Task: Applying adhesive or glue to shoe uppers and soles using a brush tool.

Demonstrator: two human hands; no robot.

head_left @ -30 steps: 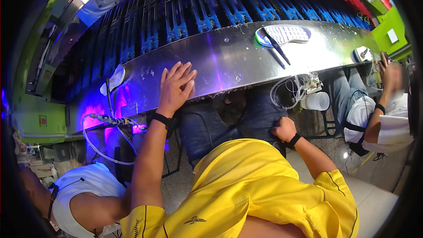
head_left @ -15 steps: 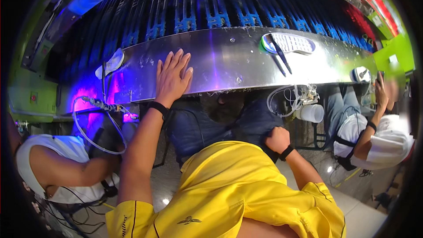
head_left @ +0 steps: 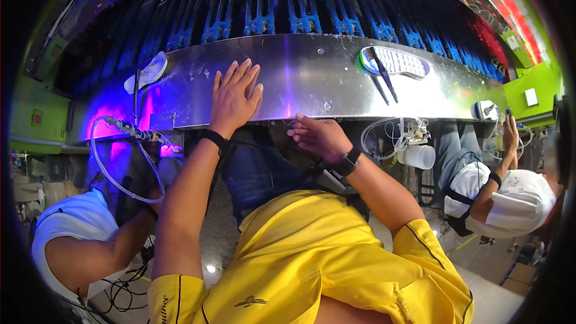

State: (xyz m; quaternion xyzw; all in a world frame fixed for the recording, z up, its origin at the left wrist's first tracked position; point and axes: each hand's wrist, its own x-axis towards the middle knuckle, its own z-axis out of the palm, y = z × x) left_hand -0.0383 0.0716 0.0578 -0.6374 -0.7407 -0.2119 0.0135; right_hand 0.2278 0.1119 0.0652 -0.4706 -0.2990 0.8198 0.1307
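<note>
My left hand (head_left: 237, 97) rests palm down on a bare metal ledge (head_left: 270, 60), its fingers stretched out and nothing held. Just off the ledge's near edge, my right hand (head_left: 321, 138) hovers with its fingers loosely bent and apart; no object shows in it. To the right on the ledge lies a white shoe sole (head_left: 411, 65) with a grid-like surface. Slim dark tools (head_left: 384, 75) lie across its left end and reach onto the metal. Another pale sole (head_left: 151, 72) sits at the ledge's left end, with a thin dark stick (head_left: 135, 93) beside it.
Beyond the ledge runs a conveyor of dark slats with blue ends (head_left: 259, 24). Below its edge hang clear tubing (head_left: 378, 138) and a white cup (head_left: 419, 156). People in white sit at left (head_left: 75, 228) and right (head_left: 510, 195). Purple light glows at left.
My right hand has risen from my thigh to the ledge's near edge, and its fist has loosened. The left hand stays flat on the metal. The person at left has shifted.
</note>
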